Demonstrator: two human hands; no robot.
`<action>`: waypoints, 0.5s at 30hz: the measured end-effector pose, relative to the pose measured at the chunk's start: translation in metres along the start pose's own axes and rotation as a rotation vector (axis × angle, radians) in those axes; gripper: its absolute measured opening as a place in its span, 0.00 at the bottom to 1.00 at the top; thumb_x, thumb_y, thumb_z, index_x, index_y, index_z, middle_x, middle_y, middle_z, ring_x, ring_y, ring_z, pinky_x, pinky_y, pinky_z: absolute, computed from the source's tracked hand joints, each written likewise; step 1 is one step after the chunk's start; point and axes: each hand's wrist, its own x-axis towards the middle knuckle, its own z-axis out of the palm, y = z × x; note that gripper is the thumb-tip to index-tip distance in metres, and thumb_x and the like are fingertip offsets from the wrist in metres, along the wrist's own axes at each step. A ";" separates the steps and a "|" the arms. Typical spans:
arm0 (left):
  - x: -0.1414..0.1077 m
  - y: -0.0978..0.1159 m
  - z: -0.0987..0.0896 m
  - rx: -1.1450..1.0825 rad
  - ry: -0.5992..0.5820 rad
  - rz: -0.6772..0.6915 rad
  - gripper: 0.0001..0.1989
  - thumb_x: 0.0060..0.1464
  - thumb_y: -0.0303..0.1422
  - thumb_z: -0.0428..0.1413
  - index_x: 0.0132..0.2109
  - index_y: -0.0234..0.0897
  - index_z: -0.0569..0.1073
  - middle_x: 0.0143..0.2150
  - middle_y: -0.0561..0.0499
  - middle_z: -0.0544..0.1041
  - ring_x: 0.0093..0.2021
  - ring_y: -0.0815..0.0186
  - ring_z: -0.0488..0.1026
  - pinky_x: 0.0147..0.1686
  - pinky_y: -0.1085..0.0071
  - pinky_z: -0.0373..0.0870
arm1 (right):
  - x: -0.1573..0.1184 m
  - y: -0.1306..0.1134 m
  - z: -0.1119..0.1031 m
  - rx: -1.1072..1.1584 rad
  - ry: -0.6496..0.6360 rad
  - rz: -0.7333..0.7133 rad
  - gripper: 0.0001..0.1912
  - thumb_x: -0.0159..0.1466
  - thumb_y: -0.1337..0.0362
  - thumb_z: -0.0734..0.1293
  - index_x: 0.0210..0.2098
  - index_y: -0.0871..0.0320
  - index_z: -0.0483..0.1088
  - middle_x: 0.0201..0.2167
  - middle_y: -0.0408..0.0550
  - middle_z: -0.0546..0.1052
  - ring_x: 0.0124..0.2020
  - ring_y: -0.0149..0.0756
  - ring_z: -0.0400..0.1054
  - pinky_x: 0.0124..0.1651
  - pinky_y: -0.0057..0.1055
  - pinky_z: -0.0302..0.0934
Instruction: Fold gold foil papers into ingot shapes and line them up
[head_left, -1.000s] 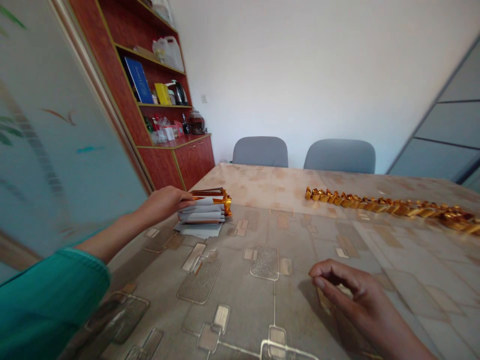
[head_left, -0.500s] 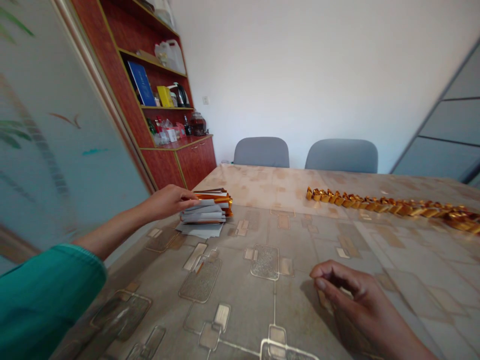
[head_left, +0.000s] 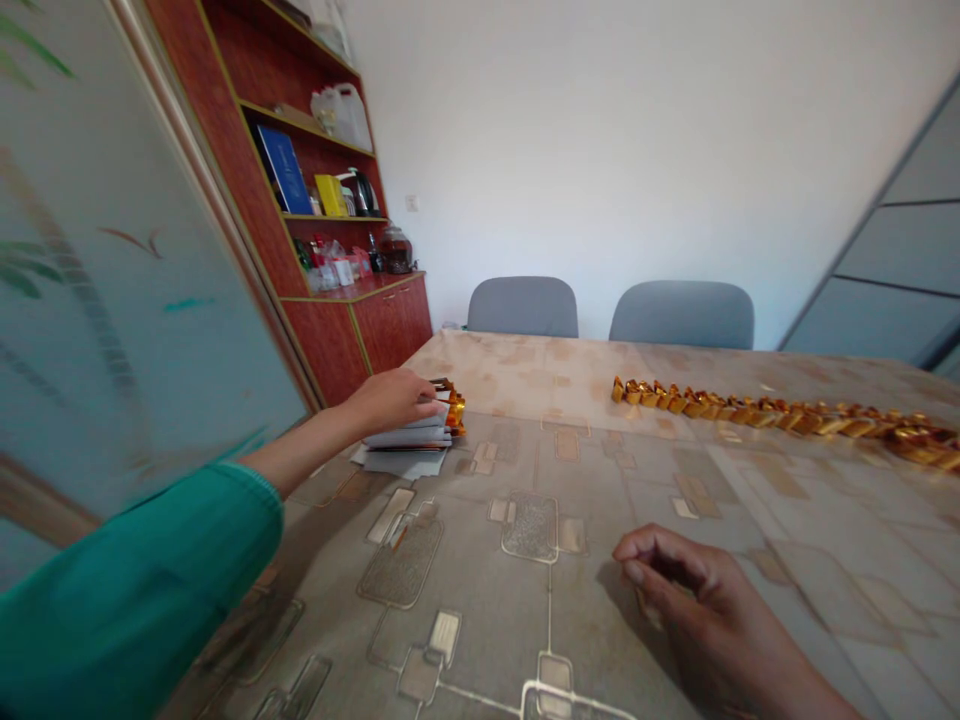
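At the left side of the table lies a stack of gold foil paper (head_left: 409,437), with grey-white backs and shiny gold edges at its right end. My left hand (head_left: 397,398) reaches across the top of it, thumb and fingers closing at the gold end; the fingertips are partly hidden. Over the near right part of the table is my right hand (head_left: 679,580), its fingers curled and thumb close to the index finger, with nothing visible in them. Farther back on the right stretches a long row of folded gold paper pieces (head_left: 750,408), apart from both hands.
A patterned cloth covers the table (head_left: 480,590). Two grey chairs (head_left: 523,305) stand at its far side against the white wall. On the left are a red-brown cabinet (head_left: 390,320) with filled shelves and a frosted glass panel (head_left: 150,330).
My left hand has moved right across the top of the paper stack, from its left edge to its gold end. My right hand has barely shifted.
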 end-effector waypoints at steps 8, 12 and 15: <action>0.025 0.037 0.006 0.130 -0.265 -0.036 0.18 0.65 0.37 0.57 0.58 0.36 0.70 0.57 0.43 0.73 0.51 0.56 0.75 0.48 0.54 0.75 | -0.001 -0.003 0.003 -0.019 0.007 0.010 0.17 0.67 0.49 0.65 0.31 0.55 0.73 0.24 0.42 0.70 0.25 0.33 0.61 0.28 0.27 0.54; 0.024 0.038 0.000 0.117 -0.293 -0.017 0.17 0.65 0.38 0.57 0.57 0.36 0.71 0.56 0.43 0.74 0.50 0.57 0.75 0.48 0.55 0.76 | -0.002 -0.014 0.005 -0.029 0.049 -0.015 0.20 0.66 0.46 0.65 0.28 0.55 0.72 0.22 0.42 0.69 0.25 0.34 0.61 0.28 0.28 0.54; 0.019 0.042 0.001 0.123 -0.242 -0.044 0.17 0.65 0.38 0.57 0.57 0.36 0.71 0.56 0.43 0.74 0.50 0.57 0.75 0.48 0.55 0.75 | -0.002 -0.016 0.008 -0.032 0.071 -0.026 0.19 0.66 0.46 0.65 0.28 0.54 0.72 0.22 0.43 0.69 0.25 0.35 0.61 0.28 0.29 0.54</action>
